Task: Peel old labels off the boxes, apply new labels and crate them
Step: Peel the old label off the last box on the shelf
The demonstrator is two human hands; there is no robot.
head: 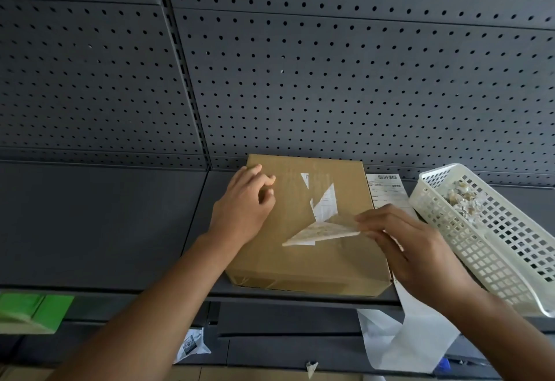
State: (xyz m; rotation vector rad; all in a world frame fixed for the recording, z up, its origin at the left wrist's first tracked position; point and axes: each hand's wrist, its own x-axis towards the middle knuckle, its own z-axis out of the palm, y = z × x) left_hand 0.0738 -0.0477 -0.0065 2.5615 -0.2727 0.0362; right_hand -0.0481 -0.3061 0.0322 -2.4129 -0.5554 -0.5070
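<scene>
A flat brown cardboard box (300, 263) lies on a dark grey shelf (105, 224). Torn white remnants of an old label (326, 205) still stick to its top. My right hand (411, 245) pinches a lifted, triangular strip of that label (321, 232) at its right end, pulled up off the cardboard. On the box's far left corner rests my left hand (243, 203), fingers loosely curled, steadying the box. A sheet of new labels (387, 190) with a barcode lies just right of the box, partly under my right hand.
A white plastic mesh basket (492, 254) with crumpled label scraps stands at the right. A white backing strip (420, 329) hangs over the shelf edge. Grey pegboard (300, 65) rises behind. A green box (33, 311) sits lower left; paper scraps (192, 344) lie below.
</scene>
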